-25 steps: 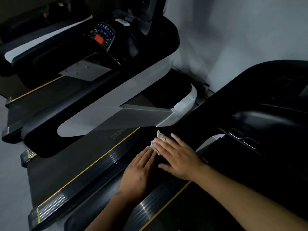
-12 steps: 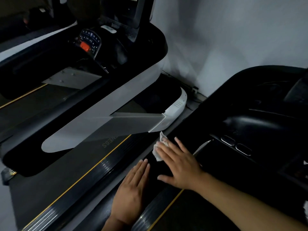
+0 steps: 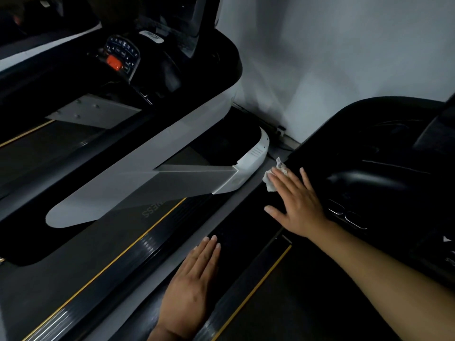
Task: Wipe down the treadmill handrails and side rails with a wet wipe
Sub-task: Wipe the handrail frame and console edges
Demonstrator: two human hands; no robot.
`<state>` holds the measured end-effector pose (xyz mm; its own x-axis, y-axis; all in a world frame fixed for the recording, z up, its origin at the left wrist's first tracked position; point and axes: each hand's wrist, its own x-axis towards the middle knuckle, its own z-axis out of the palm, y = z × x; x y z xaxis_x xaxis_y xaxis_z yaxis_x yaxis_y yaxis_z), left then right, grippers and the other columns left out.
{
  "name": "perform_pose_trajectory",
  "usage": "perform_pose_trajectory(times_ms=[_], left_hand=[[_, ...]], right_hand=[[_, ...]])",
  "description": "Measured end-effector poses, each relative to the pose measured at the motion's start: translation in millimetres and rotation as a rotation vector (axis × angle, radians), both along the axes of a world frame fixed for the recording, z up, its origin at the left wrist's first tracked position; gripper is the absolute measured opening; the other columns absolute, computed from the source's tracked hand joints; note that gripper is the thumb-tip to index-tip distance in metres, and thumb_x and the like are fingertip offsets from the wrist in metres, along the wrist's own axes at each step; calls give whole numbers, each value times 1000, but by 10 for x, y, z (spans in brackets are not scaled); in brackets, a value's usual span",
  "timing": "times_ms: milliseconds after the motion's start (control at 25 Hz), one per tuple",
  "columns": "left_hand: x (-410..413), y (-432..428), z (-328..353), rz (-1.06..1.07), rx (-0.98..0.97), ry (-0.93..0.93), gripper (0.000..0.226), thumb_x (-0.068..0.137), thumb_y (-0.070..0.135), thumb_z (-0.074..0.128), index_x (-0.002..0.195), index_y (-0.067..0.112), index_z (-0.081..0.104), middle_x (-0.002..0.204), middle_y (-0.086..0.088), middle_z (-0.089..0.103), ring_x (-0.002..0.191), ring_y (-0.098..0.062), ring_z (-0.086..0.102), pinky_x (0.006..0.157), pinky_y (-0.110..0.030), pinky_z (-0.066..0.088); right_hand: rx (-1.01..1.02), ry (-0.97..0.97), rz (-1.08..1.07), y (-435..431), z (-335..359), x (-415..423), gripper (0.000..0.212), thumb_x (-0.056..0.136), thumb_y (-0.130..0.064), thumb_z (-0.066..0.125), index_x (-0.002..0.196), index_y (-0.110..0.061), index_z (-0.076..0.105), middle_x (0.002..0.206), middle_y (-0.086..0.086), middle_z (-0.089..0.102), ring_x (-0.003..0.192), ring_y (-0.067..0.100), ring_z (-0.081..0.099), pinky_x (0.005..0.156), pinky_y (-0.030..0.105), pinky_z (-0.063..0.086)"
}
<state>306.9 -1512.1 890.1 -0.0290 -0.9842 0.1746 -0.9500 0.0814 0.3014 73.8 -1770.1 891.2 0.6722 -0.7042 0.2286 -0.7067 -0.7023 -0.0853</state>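
The right hand (image 3: 299,205) presses the wipe (image 3: 270,180) onto the black rail (image 3: 246,232) under straight, spread fingers. The left hand (image 3: 189,286) lies flat nearer on the rail, fingers straight together, holding nothing

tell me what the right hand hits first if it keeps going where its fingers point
The right hand presses the wet wipe flat. Past it, probably the neighbouring treadmill's white end cover, though depth is unclear and it may sit lower.

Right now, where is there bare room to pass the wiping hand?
Bare: the glossy black rail between the left hand and the right hand pressing the crumpled white wipe. Crowded: beyond the wipe, beside the neighbouring treadmill's white plastic cover.
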Motion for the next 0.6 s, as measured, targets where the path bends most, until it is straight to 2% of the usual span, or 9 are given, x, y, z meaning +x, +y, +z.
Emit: perform_pose_trajectory(times_ms=[120, 240, 360, 480, 600], left_hand=[[20, 0, -20, -12, 38, 5, 77, 94, 15, 72, 160, 15, 33, 168, 1, 28, 156, -16, 25, 116, -40, 35], [38, 3, -27, -3, 67, 6, 84, 92, 16, 77, 161, 17, 30, 170, 4, 23, 156, -16, 23, 116, -39, 35], [15, -84, -4, -30, 31, -1, 69, 99, 16, 61, 161, 16, 30, 169, 0, 26, 156, -17, 23, 118, -37, 31], [-67, -350, 27, -31, 29, -7, 55, 107, 26, 40, 160, 15, 30, 168, -3, 29, 156, -18, 24, 121, -36, 29], [-171, -672, 61, -44, 26, 1, 54, 106, 27, 37, 156, 8, 37, 164, -10, 34, 153, -22, 30, 122, -37, 34]], right_hand=[[8, -29, 55, 271, -38, 158, 88, 99, -73, 28, 160, -10, 32, 168, 5, 27, 157, 25, 21, 126, 58, 13], [2, 32, 194, 447, -55, 223, 89, 98, -75, 29, 162, -12, 27, 170, 3, 21, 158, 23, 15, 128, 54, 9], [-35, 106, 251, 218, -1, 94, 84, 101, -72, 28, 162, -15, 27, 170, 1, 22, 157, 20, 18, 127, 54, 9], [-5, 112, 111, -33, 64, -57, 81, 101, -70, 27, 162, -17, 26, 170, 1, 24, 157, 21, 21, 127, 55, 10], [17, 56, 51, 138, 35, 59, 85, 100, -71, 28, 162, -13, 27, 170, 4, 24, 158, 23, 17, 127, 54, 12]])
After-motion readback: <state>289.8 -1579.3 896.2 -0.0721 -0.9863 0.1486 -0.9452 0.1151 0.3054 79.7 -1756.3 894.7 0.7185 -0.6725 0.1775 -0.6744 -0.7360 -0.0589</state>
